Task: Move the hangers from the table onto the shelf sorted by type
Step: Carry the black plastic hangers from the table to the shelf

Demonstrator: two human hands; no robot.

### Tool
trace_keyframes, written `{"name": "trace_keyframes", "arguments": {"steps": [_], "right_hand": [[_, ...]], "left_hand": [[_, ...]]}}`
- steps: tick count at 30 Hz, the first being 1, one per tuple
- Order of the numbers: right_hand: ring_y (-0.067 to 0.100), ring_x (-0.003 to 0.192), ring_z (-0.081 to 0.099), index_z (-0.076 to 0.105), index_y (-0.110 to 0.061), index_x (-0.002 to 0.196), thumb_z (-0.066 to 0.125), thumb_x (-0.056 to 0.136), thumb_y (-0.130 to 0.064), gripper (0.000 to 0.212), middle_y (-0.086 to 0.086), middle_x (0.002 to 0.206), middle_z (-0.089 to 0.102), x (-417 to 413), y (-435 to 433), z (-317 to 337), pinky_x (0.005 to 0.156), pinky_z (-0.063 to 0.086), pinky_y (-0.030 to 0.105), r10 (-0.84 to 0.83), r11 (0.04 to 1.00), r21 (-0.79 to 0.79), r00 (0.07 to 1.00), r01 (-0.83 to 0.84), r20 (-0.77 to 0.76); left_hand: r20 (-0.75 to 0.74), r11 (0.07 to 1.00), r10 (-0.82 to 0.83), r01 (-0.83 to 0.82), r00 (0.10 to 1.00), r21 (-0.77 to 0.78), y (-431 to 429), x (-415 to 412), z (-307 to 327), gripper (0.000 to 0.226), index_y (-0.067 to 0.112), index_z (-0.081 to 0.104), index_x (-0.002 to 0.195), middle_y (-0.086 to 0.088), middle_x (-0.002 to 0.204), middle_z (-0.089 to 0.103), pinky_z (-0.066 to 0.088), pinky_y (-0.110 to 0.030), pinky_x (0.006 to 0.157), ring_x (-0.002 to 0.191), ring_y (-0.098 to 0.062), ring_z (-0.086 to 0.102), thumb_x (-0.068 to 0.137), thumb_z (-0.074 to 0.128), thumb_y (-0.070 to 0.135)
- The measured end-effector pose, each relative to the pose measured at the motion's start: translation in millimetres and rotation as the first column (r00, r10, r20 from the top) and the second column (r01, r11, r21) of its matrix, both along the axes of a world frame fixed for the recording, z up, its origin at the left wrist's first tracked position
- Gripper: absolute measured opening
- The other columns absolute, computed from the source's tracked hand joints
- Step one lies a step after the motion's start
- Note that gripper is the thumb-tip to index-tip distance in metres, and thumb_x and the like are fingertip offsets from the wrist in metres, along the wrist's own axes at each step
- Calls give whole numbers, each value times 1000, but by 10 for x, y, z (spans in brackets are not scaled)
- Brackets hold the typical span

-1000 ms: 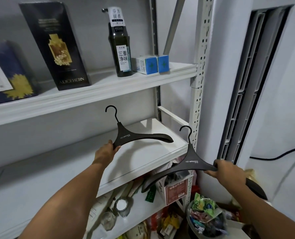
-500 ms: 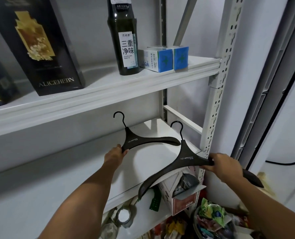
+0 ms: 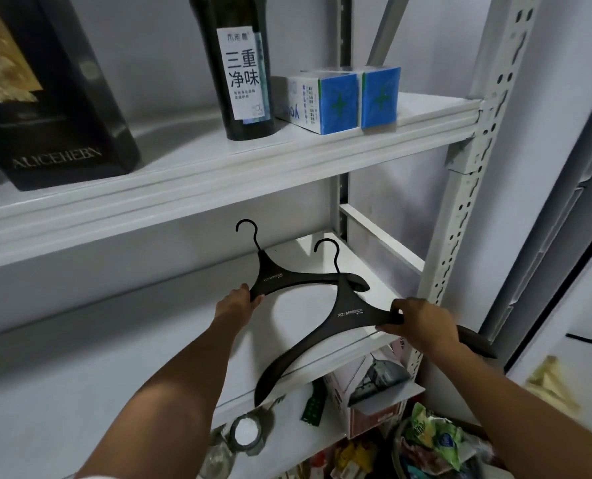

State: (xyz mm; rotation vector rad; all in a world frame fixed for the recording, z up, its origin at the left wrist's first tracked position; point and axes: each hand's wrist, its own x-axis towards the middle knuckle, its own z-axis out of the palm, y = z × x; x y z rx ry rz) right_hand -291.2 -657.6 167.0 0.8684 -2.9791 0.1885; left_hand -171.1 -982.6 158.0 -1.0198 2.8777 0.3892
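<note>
Change since earlier frame: both hangers have closed on each other; the right one has risen over the shelf's front edge, and its neck now crosses in front of the left one's right arm.
Left hanger point(image 3: 280, 276) build: matt black, smooth, with broad curved shoulders that taper to rounded tips, a thin black wire hook and small white lettering below the neck.
Right hanger point(image 3: 350, 311) build: same type and finish, with the white lettering readable as "IMPRESSION".
Left hand point(image 3: 237, 304) grip: fingers wrapped round the tip of the left hanger's left arm.
Right hand point(image 3: 422, 323) grip: thumb on top and fingers beneath, clamped on the right hanger's right arm; the tip sticks out behind the wrist.
Left hanger position: above the right rear part of the middle shelf point(image 3: 132, 340); contact with the board cannot be told.
Left hanger orientation: long axis runs left to right, with the hook up and toward the rear wall.
Right hanger position: astride the shelf's front edge, its left arm hanging below the edge.
Right hanger orientation: long axis tilted, low at the left and high at the centre, with the hook up.
Shelf: white painted metal with a ribbed front lip, and a perforated grey upright point(image 3: 467, 202) at the right.
Upper shelf point(image 3: 218, 160): holds a dark glossy bottle point(image 3: 239, 63), two blue-and-white cartons point(image 3: 336, 102) and a tall black box point(image 3: 46, 98).
</note>
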Motion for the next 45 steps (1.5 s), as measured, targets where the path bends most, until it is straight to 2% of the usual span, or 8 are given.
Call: {"name": "trace_keyframes", "arguments": {"steps": [11,20,24,32,35,38,42,45], "right_hand": [[11,82,64,63,-28,95,53,75,-75,52,-7,84,64,-436,-129,-204,68,54,24,133,991,27,990,-134,54],[10,90,64,56,-38,108,54,81,-68,40,-9,101,63,-741,-11,-358,77,54,25,196,974,99,978,-202,71],[9,86,65,58,-31,103,52,77,-74,51,-9,95,64,-834,21,-402,73,52,21,157,985,59,983,-163,94],[10,80,62,59,-31,95,56,75,-74,48,-11,84,58,-827,-153,-451,62,42,22,195,978,38,968,-203,161],[12,83,63,63,-28,91,62,73,-71,47,-8,87,62,-774,-275,-440,61,41,23,256,967,-2,963,-257,86],[14,71,65,67,-24,77,74,62,-67,46,-4,74,64,-668,-478,-380,57,44,22,312,947,-38,941,-319,-134],[18,93,63,63,-27,93,59,76,-70,46,-4,93,65,-613,-812,-291,70,42,27,303,951,17,945,-308,126],[21,100,62,65,-25,99,59,78,-67,47,-1,101,66,-551,-1070,-248,78,45,30,334,941,8,935,-337,119]], "left_hand": [[45,996,93,-94,995,13,106,-392,-185,48,6,46,120,-16,116,60,47,-39,87,106,-32,59,98,36,48],[172,995,29,-11,985,-103,-3,-738,-332,44,6,48,122,-15,121,55,43,-36,88,112,-28,53,98,39,43],[171,998,35,-25,985,-55,-68,-819,-372,44,7,49,120,-14,121,55,43,-36,88,113,-28,52,98,40,43],[110,993,34,-21,993,-118,-106,-748,-270,45,6,45,127,-14,125,53,40,-35,94,117,-28,48,98,42,40],[15,991,31,-28,999,-129,-89,-630,-158,49,8,40,134,-13,130,50,39,-36,99,120,-28,47,99,39,43],[-62,996,21,-27,998,-87,-81,-460,-71,48,12,39,137,-12,133,50,38,-36,102,122,-27,46,100,37,41],[-51,995,9,-14,999,-96,-55,-243,-38,47,15,39,138,-10,135,49,37,-35,102,123,-26,46,99,37,41],[-33,994,11,-15,999,-109,-36,-127,-51,47,16,39,138,-8,138,48,36,-35,103,125,-25,44,100,36,42]]}}
